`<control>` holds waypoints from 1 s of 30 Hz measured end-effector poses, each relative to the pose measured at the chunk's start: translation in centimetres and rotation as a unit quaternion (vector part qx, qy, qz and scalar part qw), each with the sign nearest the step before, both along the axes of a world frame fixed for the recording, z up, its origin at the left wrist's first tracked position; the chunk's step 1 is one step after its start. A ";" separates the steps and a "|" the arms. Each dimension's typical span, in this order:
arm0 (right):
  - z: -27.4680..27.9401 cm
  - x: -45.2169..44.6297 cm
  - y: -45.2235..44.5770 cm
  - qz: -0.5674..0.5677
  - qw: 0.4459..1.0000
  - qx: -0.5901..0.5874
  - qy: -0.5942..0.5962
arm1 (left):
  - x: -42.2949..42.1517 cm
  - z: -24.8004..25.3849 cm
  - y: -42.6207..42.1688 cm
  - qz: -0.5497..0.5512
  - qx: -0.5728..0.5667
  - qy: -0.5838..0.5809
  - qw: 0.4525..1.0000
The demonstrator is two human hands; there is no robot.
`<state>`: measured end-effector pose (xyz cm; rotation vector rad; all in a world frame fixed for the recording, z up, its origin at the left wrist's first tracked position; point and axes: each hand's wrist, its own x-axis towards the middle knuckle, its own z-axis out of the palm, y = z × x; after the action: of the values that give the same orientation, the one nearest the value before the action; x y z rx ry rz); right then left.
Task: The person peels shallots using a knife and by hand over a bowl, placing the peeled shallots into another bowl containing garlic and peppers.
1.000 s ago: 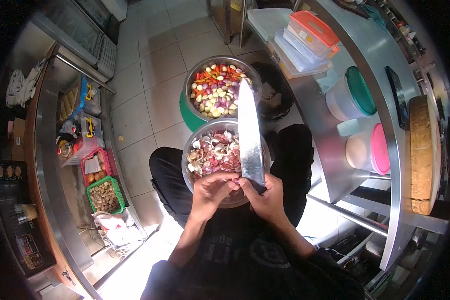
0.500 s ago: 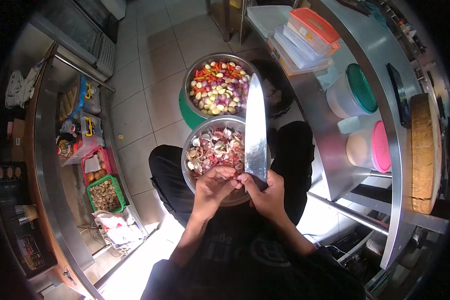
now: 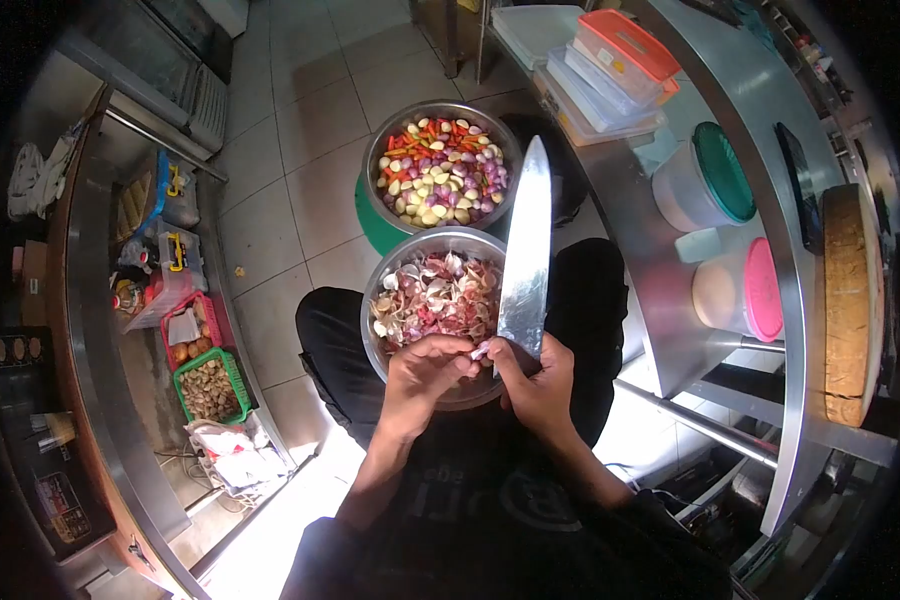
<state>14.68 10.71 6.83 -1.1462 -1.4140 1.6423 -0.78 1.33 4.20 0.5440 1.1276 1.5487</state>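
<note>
My right hand (image 3: 540, 385) is closed round the base of a large kitchen knife (image 3: 526, 250), its broad blade pointing up and away from me. A small purplish shallot (image 3: 482, 350) sits between the right thumb and the pinched fingertips of my left hand (image 3: 422, 380). Both hands are over the near rim of a steel bowl (image 3: 375, 350) filled with papery shallot and garlic skins (image 3: 435, 295). Just beyond it, a second steel bowl (image 3: 372, 165) holds peeled garlic, shallots and red and orange chillies (image 3: 440, 175). The knife's handle is hidden in my grip.
A green round thing (image 3: 375, 215) lies under the far bowl. On the left shelf are a green basket (image 3: 213, 388) and a pink basket (image 3: 192, 335) of produce. Plastic tubs (image 3: 735, 290) and stacked containers (image 3: 610, 80) stand on the right shelf, near a thick wooden chopping block (image 3: 848, 305).
The knife blade has shifted slightly right with my right hand. My left fingers have opened a little, and the shallot between the hands shows more clearly.
</note>
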 end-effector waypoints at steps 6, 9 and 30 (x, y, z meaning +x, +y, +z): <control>0.2 0.0 0.2 -0.057 0.998 -0.021 0.009 | -0.5 -0.1 -0.3 0.030 -0.016 -0.080 0.996; -1.4 0.4 0.6 -0.045 0.999 0.028 0.000 | -0.6 -0.1 -0.5 0.055 -0.033 -0.123 0.990; 0.8 0.1 1.0 0.153 0.964 0.208 -0.069 | 0.3 -0.4 0.4 0.105 0.032 0.030 0.994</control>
<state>14.78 11.76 7.63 -0.8401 -1.9935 1.3821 -0.44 1.69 3.82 0.5317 1.2145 1.7642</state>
